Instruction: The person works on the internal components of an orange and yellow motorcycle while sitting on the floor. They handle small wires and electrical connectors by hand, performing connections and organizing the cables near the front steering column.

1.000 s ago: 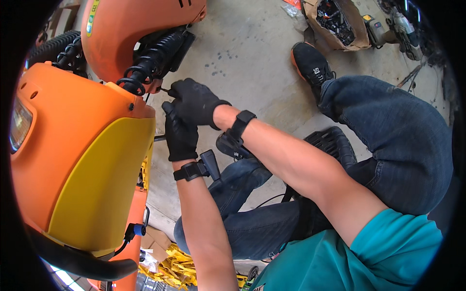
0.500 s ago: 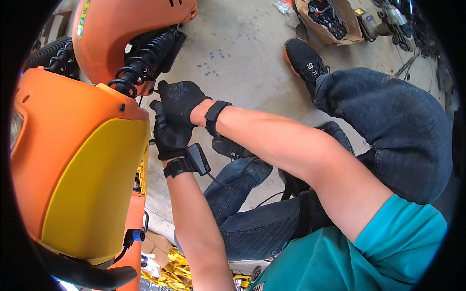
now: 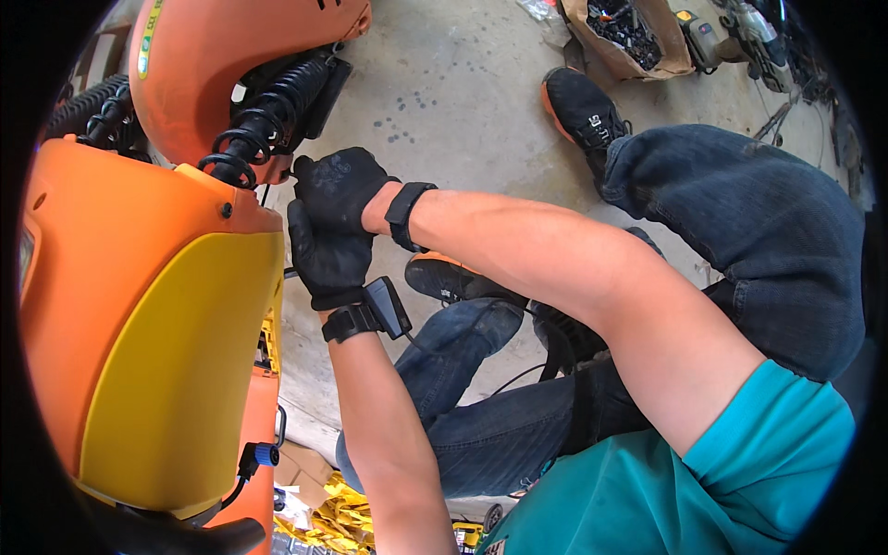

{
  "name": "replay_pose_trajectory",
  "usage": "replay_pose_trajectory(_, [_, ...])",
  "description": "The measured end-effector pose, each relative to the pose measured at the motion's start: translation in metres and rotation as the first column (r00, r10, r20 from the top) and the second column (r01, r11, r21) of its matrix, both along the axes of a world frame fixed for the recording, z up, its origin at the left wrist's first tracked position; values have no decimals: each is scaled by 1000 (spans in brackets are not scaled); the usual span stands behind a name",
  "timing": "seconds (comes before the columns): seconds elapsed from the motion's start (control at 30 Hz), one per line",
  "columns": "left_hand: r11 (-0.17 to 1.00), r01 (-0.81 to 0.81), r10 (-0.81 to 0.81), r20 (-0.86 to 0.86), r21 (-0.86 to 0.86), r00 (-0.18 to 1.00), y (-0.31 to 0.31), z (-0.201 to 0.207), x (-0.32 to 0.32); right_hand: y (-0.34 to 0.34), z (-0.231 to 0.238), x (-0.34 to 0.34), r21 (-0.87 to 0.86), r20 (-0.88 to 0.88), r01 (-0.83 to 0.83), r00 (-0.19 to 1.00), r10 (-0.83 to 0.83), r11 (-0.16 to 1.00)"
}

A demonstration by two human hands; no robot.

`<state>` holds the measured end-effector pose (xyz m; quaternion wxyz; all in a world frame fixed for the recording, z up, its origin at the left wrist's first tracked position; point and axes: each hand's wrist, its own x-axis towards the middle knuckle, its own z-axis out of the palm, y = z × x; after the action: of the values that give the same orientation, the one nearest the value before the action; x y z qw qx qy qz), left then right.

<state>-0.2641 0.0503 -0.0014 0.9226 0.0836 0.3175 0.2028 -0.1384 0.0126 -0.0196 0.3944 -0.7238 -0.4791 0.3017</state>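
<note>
My right hand (image 3: 340, 188), in a black glove, is closed beside the lower end of a black coil-spring shock absorber (image 3: 245, 148). Its fingertips curl away from view, so whatever they grip is hidden. Just below it, touching, my left hand (image 3: 331, 264) is also gloved in black. Its thumb points up and its fingers fold in under the right hand, around something I cannot make out. Both hands are next to the edge of an orange scooter body (image 3: 111, 213) with a yellow panel (image 3: 176, 361). Above the spring curves an orange fender (image 3: 213, 65).
A paper bag (image 3: 668, 42) of small dark parts stands on the concrete floor (image 3: 462, 111), beside a power tool (image 3: 754, 46). My bent legs (image 3: 749, 222) frame the right side. Crumpled yellow wrapping (image 3: 338, 513) and a blue-knobbed connector (image 3: 265, 454) are at lower left.
Both hands stay together by the spring. The left hand's thumb has straightened against the right hand and its wrist has moved slightly right. The view has shifted a little.
</note>
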Motion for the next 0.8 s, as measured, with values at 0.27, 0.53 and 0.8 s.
replay_pose_trajectory(0.27, [997,2,-1,13,-81,1000,5,0,-5,3,-6,-9,-2,-163,67,984,-67,998])
replay_pose_trajectory(0.53, [996,79,-85,140,47,986,-2,-11,11,4,-10,-12,-29,-139,103,985,-106,994])
replay_pose_trajectory(0.8, [988,99,-70,-238,115,969,8,0,12,5,-12,-9,-82,-426,73,899,-101,994])
